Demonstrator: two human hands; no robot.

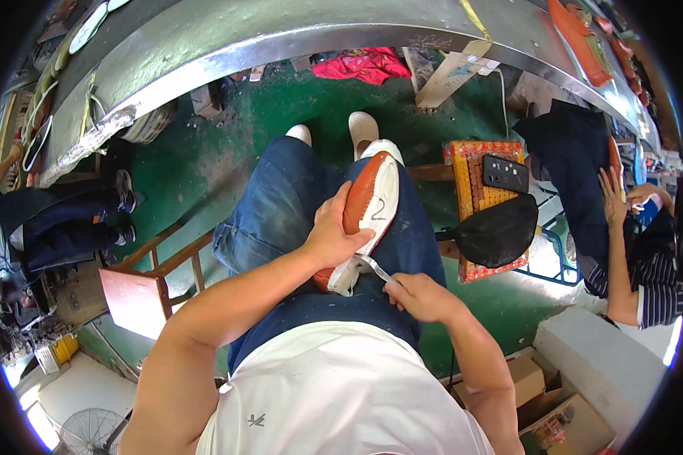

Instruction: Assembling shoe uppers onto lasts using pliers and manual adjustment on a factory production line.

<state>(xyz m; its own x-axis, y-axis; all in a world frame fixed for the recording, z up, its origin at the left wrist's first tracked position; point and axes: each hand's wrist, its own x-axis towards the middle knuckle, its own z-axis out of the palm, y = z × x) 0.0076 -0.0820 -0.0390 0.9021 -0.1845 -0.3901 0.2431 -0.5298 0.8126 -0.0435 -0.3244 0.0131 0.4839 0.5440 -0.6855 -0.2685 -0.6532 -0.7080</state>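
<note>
An orange-brown leather shoe [362, 199] lies across my lap, its pale underside turned up and its toe pointing away from me. Dark handwriting marks that underside. My left hand [334, 231] is wrapped round the shoe's middle from the left, thumb across the underside. In my right hand [421, 296] is a curved silver metal hand tool [373, 267], its far end against the heel part of the shoe. Its exact kind is not clear. Pale material [347, 279] hangs at the heel, partly hidden by the tool. A white piece [387, 150] shows beyond the toe.
Ahead runs a long metal-edged workbench [281, 53]. On my right, a seat with a wooden bead mat [474, 205] bears a phone [505, 174] and a black pouch [501, 231]. A wooden chair [136, 292] stands left. Co-workers sit at both sides; cardboard boxes [527, 379] lie behind right.
</note>
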